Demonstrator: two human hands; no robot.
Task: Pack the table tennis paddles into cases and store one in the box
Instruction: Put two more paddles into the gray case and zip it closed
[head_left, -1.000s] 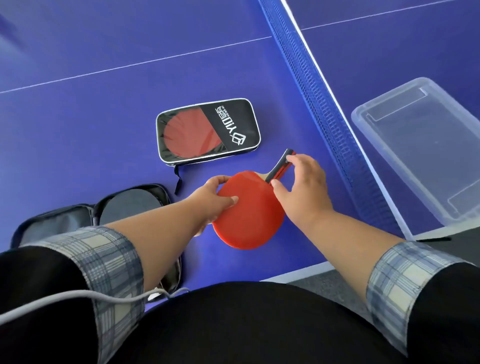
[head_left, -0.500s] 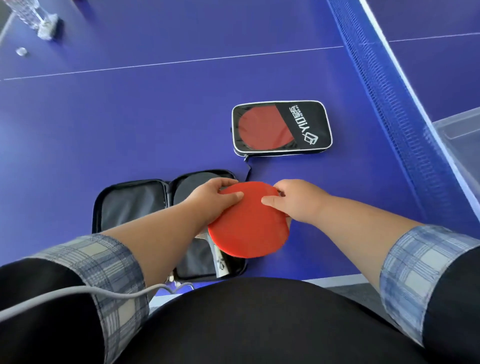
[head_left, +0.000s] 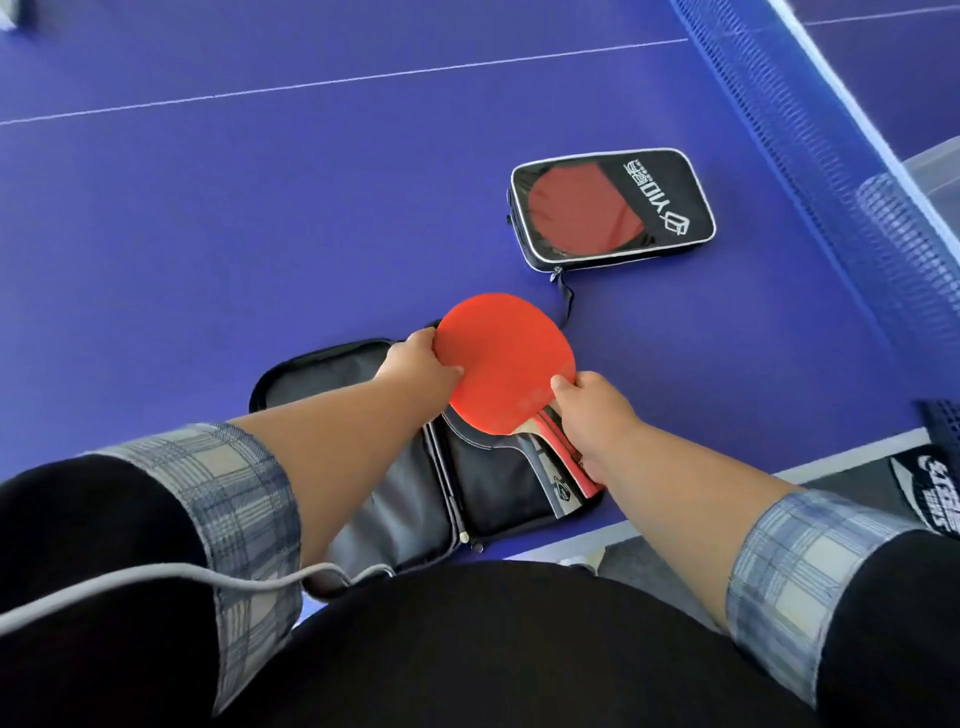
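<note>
Both hands on paddle (head_left: 506, 361) over open case (head_left: 410, 493)
Left hand (head_left: 418, 371) pinches the blade's left edge, right hand (head_left: 589, 418) is closed round the handle; red face up, above the case's right half at the table's (head_left: 208, 234) near edge. Zipped case (head_left: 613, 208) with the other paddle lies further in, near the net (head_left: 810, 156). Box (head_left: 935, 171) corner shows past the net
</note>
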